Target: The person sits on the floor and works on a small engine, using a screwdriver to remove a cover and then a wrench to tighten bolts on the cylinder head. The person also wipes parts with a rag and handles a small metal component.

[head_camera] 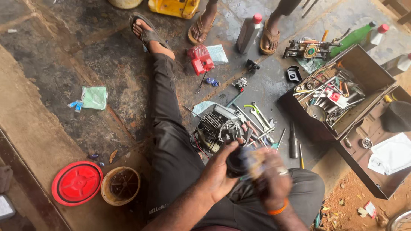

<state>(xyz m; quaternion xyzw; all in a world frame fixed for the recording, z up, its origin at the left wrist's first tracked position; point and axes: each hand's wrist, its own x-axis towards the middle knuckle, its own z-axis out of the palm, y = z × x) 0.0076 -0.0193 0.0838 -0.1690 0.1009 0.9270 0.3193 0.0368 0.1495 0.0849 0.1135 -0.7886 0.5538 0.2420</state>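
Low in the frame, the left hand point(218, 173) and the blurred right hand point(272, 179) clamp together on a dark round part point(236, 161); it looks rigid, compact, best gripped around its rim.

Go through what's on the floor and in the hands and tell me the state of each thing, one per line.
Toolbox: lid open, full of tools.
Grey bottle: upright, red cap on.
Green bottle: lying tilted, capped.
Red lid: off, flat beside the tub.
Brown tub: uncovered.
Small engine: on the floor, partly stripped.
Dark round part: held in the left hand.
Right hand: blurred, at the part.
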